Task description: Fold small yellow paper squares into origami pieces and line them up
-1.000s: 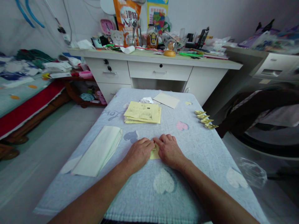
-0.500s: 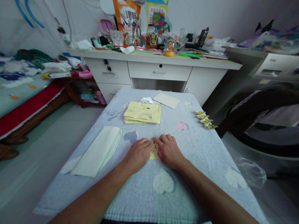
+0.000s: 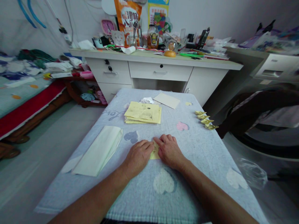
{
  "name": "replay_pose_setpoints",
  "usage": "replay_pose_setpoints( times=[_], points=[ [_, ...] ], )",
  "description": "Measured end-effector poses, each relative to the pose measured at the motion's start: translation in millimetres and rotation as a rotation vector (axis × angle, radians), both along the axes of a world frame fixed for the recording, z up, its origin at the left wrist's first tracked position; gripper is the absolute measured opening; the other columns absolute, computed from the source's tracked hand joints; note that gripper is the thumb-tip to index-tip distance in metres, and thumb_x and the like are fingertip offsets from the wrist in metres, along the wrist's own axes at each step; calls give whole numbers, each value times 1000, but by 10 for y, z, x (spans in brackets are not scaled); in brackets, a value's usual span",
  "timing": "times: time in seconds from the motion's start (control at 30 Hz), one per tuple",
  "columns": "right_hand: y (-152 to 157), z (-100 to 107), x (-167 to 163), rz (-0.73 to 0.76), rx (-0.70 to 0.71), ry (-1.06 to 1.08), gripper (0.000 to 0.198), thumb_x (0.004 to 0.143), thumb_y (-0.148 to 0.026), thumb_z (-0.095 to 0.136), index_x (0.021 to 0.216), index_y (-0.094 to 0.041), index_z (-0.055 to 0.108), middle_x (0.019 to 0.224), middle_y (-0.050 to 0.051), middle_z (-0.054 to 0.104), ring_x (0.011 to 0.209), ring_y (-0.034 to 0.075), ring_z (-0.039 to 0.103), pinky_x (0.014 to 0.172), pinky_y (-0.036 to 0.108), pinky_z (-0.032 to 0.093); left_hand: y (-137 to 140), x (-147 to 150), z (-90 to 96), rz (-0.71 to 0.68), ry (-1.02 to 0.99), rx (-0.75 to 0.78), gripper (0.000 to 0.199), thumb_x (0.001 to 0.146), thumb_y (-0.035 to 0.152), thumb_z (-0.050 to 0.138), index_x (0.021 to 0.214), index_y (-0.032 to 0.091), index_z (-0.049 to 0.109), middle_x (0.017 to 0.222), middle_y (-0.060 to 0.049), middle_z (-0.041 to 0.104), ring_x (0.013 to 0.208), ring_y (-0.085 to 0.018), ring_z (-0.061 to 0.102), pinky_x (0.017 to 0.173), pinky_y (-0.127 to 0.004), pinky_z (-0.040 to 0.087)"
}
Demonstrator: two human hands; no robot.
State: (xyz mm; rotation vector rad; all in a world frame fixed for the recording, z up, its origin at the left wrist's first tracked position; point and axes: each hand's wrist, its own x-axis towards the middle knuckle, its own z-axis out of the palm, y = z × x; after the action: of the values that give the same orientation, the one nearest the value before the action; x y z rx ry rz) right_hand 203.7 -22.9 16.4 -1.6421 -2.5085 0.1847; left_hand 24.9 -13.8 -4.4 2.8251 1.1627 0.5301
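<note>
A small piece of yellow paper (image 3: pixel 154 155) lies on the cloth-covered table between my two hands, partly hidden beneath the fingers. My left hand (image 3: pixel 139 155) holds its left side, with thumb and fingers drawn together at the upper edge. My right hand (image 3: pixel 169 151) covers its right side; the index finger reaches toward the left fingertips and the other fingers are curled. Beyond the hands sits a stack of yellow paper sheets (image 3: pixel 143 112) with dark printing. Several small folded yellow paper shapes (image 3: pixel 205 119), pointed at the ends, stand in a row near the right edge.
A folded pale cloth or paper bundle (image 3: pixel 99 151) lies at left on the table (image 3: pixel 196 186). Behind the stack are a crumpled white tissue (image 3: pixel 147 100) and a cream card (image 3: pixel 167 100). A cluttered white desk (image 3: pixel 161 71) stands behind, a washing machine (image 3: pixel 275 67) at right.
The hands stay almost in place over the yellow paper, with only slight finger movement. The whole view has shifted a little.
</note>
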Motion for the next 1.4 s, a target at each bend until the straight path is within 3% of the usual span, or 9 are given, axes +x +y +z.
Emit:
replay_pose_setpoints(
  times=[0.33, 0.77, 1.07, 1.23, 1.4],
  points=[
    [9, -6, 22, -1, 5, 56, 34, 96, -31, 42, 127, -25, 52, 103, 8, 52, 95, 22, 42, 82, 35, 30, 2, -19, -24, -32, -44, 29, 15, 88, 12, 52, 95, 16, 65, 104, -7, 69, 98, -21, 61, 86, -36, 53],
    [3, -70, -16, -30, 47, 47, 38, 92, -40, 51, 127, -27, 52, 104, 8, 53, 96, 24, 42, 82, 36, 30, 7, -20, -64, -14, -25, -27, 14, 88, 13, 53, 96, 15, 64, 111, -7, 67, 103, -22, 58, 90, -38, 51],
    [-5, -61, -27, -29, 73, 36, 35, 94, -41, 47, 125, -27, 54, 101, 7, 53, 94, 23, 42, 81, 36, 29, -37, 8, -14, 30, -9, -32, 28, 85, 10, 50, 111, 15, 58, 120, -9, 62, 110, -24, 53, 94, -41, 48],
    [4, -71, -14, -28, 57, 34, 38, 92, -41, 49, 128, -27, 51, 103, 7, 53, 95, 24, 42, 81, 36, 29, -141, -101, 24, 42, 27, -64, 27, 85, 7, 46, 107, 15, 59, 111, -10, 65, 104, -24, 55, 90, -40, 50],
    [4, -82, -6, -20, 62, 49, 38, 92, -40, 50, 128, -28, 51, 103, 7, 53, 95, 24, 42, 81, 37, 30, -287, -294, 0, 18, 44, -29, 28, 86, 6, 44, 107, 16, 59, 120, -10, 63, 109, -25, 54, 90, -40, 51]
  ],
)
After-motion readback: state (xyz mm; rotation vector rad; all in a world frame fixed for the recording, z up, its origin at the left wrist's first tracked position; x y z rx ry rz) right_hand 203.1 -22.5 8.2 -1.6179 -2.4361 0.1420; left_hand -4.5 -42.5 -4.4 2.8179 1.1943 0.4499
